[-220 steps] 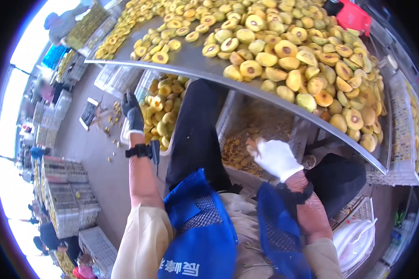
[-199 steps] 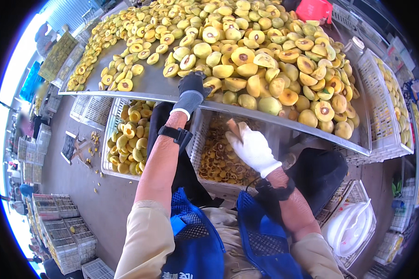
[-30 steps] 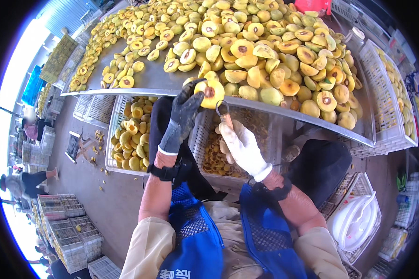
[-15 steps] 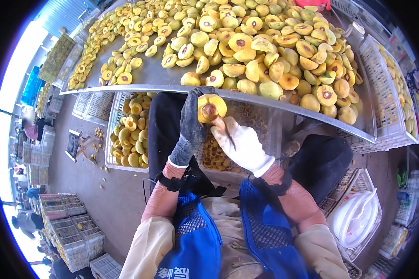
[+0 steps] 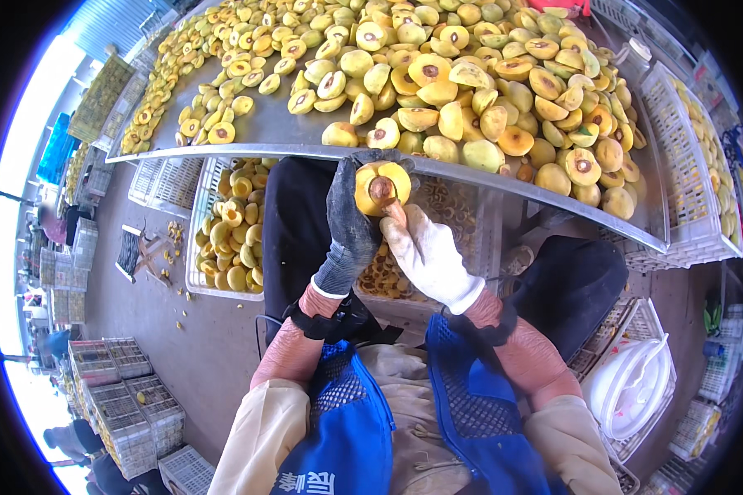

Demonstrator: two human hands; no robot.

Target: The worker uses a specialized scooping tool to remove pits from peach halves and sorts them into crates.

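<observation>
In a dark grey glove, my left hand is wrapped round a yellow peach half, cut face toward me with the brown stone at its middle. My right hand, in a white glove, grips a small pitting tool with a brown handle. The tool's head meets the fruit beside the stone; its exact shape is hard to make out. Both hands are just off the front edge of a metal table heaped with halved peaches, many still with their stones.
Below the hands, a crate contains stones and scraps. A white crate of peach halves stands left of my leg. To the right are a fruit-filled crate and a white bucket. Stacked crates stand at lower left.
Both hands have shifted slightly right with the peach half and tool. The tool has turned a little around the stone, and the left fingers show more behind the fruit.
</observation>
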